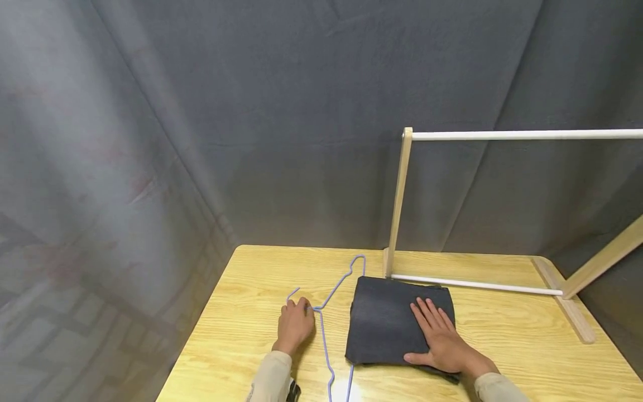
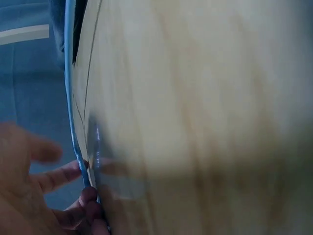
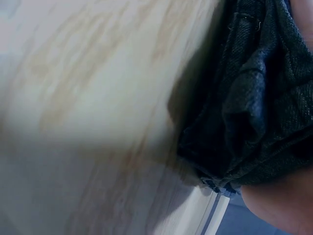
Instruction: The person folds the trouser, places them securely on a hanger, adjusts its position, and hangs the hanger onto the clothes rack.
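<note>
A light purple-blue wire hanger (image 1: 325,338) lies on the wooden table, hook toward the left. My left hand (image 1: 295,325) pinches it near the neck, at the base of the hook; in the left wrist view, the fingertips (image 2: 89,195) meet on the blue wire (image 2: 69,93). Dark denim jeans (image 1: 382,324), folded into a rectangle, cover part of the hanger's long side. On their right part my right hand (image 1: 442,343) rests flat, fingers spread. The right wrist view shows a belt loop and layered folds on the jeans (image 3: 244,103).
Behind and right of the jeans stands a wooden rack with a white top rail (image 1: 522,135) and a lower white rail (image 1: 477,285). Its right foot (image 1: 565,301) sits near the table's right edge. A grey curtain (image 1: 311,123) hangs behind the table (image 1: 241,318).
</note>
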`<state>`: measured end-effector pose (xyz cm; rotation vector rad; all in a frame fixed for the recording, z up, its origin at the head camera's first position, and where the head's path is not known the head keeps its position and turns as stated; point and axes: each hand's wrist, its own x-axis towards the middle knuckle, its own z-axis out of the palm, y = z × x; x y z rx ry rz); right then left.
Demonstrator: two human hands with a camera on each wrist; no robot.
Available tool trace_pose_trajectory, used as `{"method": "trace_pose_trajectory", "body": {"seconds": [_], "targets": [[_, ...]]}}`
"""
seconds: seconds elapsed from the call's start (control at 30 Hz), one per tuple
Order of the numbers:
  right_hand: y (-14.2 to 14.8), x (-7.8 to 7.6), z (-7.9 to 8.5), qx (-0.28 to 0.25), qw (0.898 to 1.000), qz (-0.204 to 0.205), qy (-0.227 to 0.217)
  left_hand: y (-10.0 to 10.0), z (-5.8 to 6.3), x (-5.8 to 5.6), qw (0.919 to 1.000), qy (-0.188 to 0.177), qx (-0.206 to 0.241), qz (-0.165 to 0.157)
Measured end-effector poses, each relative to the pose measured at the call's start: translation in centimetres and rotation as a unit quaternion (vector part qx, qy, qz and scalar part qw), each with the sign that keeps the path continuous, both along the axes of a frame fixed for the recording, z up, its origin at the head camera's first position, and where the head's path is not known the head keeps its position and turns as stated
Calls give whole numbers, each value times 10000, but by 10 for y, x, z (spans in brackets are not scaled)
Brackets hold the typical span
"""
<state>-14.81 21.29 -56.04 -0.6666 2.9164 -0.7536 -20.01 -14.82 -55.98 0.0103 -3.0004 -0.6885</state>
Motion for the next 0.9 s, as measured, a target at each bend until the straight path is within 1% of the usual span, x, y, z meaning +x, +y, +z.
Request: {"method": "trace_pose_trajectory", "body": {"seconds": [0.1,0.2,0.27,0.33,0.4,0.47,0.5,0.57,0.6,0.63,0.67,0.7,0.73,0.77,0.8,0.83,0.87,0.9], "targets": [[0,0,0,4,10000,-28,7,-3,0,-1,9996,253,-154,6],[1,0,0,16,10000,-62,40,-6,0,-3,9975,540,-440,150],[1,-1,-1,3,10000,-65,27,-8,-1,-5,9960,644,-573,252],[1,-1,-2,0,10000,-84,-7,-10,-3,-8,9949,653,-700,325],[0,-1,-3,15,9999,-102,-12,-11,-4,-9,9949,559,-741,397],[0,-1,-5,32,9999,-115,-20,-13,-6,-10,9951,476,-676,536],[0,-1,-6,46,9999,-110,-8,-14,-6,-10,9954,477,-559,618],[0,-1,-7,51,9999,-82,28,-15,-8,-10,9956,487,-178,786],[0,-1,-7,32,10000,-59,57,-16,-8,-10,9951,518,118,829],[0,0,-8,3,9999,-33,109,-17,-8,-10,9935,564,532,838],[0,0,-8,-13,9999,-8,172,-18,-8,-11,9894,555,1040,851],[0,-1,-10,-4,9996,16,266,-19,-7,-11,9809,512,1693,809],[1,-1,-11,7,9991,73,414,-20,-6,-12,9666,451,2414,734],[1,-1,-12,-6,9984,86,556,-21,-6,-13,9433,330,3235,663],[1,-2,-14,9,9974,95,714,-21,-5,-14,9127,145,4039,597],[2,-2,-15,20,9962,108,862,-22,-4,-14,8758,-63,4790,590],[2,-3,-16,31,9954,125,948,-23,-4,-15,8371,-281,5430,600],[2,-3,-17,40,9947,153,1017,-23,-4,-15,8006,-491,5944,579]]}}
